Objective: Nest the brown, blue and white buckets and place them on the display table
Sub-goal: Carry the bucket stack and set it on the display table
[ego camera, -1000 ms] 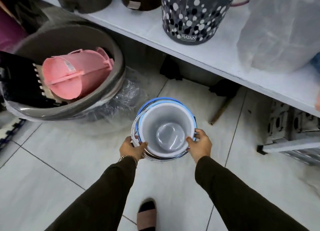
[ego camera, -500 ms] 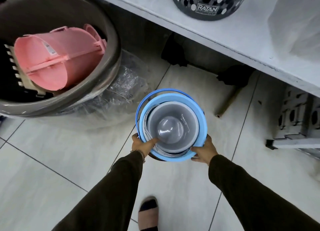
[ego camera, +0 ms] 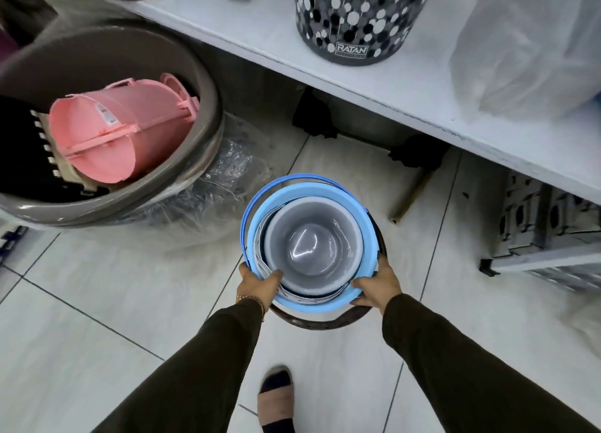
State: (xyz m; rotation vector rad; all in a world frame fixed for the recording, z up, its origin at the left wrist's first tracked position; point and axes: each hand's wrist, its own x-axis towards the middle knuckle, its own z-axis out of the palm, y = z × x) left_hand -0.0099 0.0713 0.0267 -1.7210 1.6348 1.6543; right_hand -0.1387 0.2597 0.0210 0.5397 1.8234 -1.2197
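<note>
The white bucket (ego camera: 312, 250) sits inside the blue bucket (ego camera: 325, 195), whose blue handle arcs along its left side. Under both, only the dark rim of the brown bucket (ego camera: 312, 323) shows at the near edge. The stack is held above the tiled floor. My left hand (ego camera: 258, 286) grips the blue rim at the near left, thumb hooked inside. My right hand (ego camera: 377, 286) grips the near right rim. The white display table (ego camera: 374, 87) runs across the top, beyond the stack.
A spotted grey bin (ego camera: 354, 16) and a clear plastic bag (ego camera: 533, 42) stand on the table. A big grey tub (ego camera: 201, 84) holding a pink bucket (ego camera: 120, 130) is at the left. My sandalled foot (ego camera: 276, 400) is on the floor. A grey crate (ego camera: 546, 234) lies at the right.
The white bucket has dropped inside the blue one, and the brown rim now shows beneath them. My hands have shifted to the near side of the blue rim.
</note>
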